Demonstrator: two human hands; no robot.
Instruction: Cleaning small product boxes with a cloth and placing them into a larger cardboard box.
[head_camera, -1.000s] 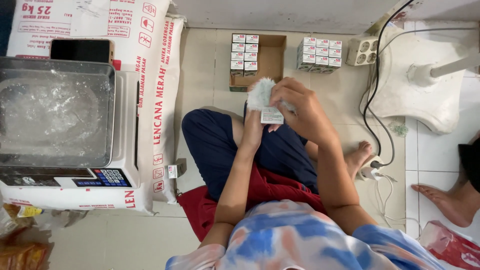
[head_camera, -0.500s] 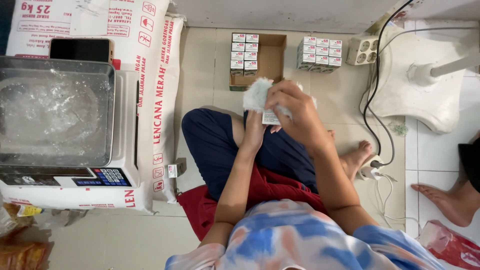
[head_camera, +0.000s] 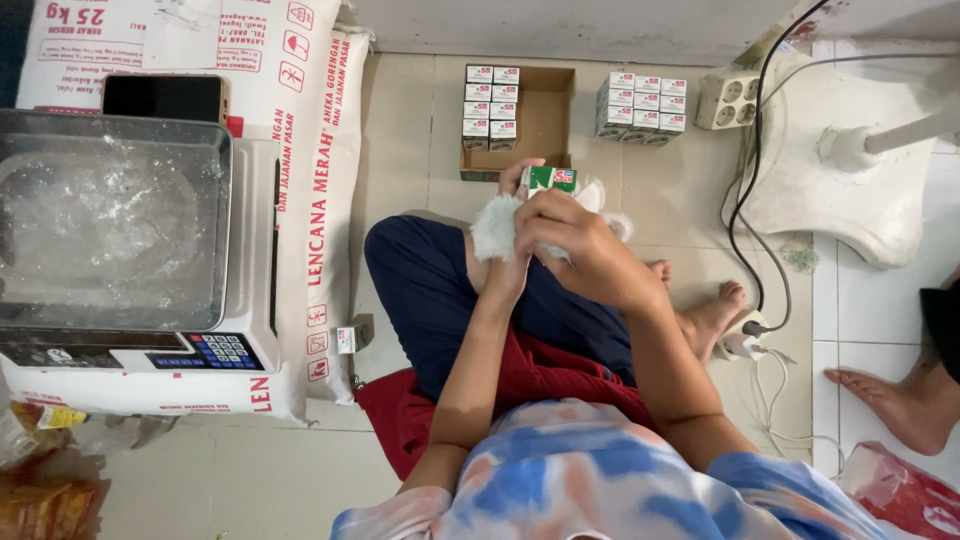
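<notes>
Tiled floor (head_camera: 620, 210), pale, with a large printed white sack (head_camera: 310, 200) laid along it on my left and a digital scale (head_camera: 130, 250) sitting on that sack, its steel pan dusted with white powder. A dark phone (head_camera: 160, 97) lies at the scale's far edge. Ahead of my knees stands an open cardboard carton (head_camera: 545, 120), holding 2 columns of small boxes (head_camera: 492, 103) on its left side; a second block of the same boxes (head_camera: 643, 108) stands just beside it on the floor. A power strip (head_camera: 727, 100), black cables and a fan base (head_camera: 850, 170) lie to my right.

My left hand (head_camera: 503, 255) is curled shut around a white cloth (head_camera: 497, 225). My right hand (head_camera: 570, 235) is closed over the cloth from above and pinches a small green and white box (head_camera: 552, 179), held over my lap, near the carton's front edge.

Risks noted:
1. The box is gripped by its lower part only; it could slip from the cloth and drop onto the floor.
2. Powder on the scale pan could transfer to wiped boxes.
3. The cable runs near my right foot (head_camera: 712, 312); a shift of the leg could snag the plug.
4. Another person's foot (head_camera: 900, 400) rests close by on the right.
</notes>
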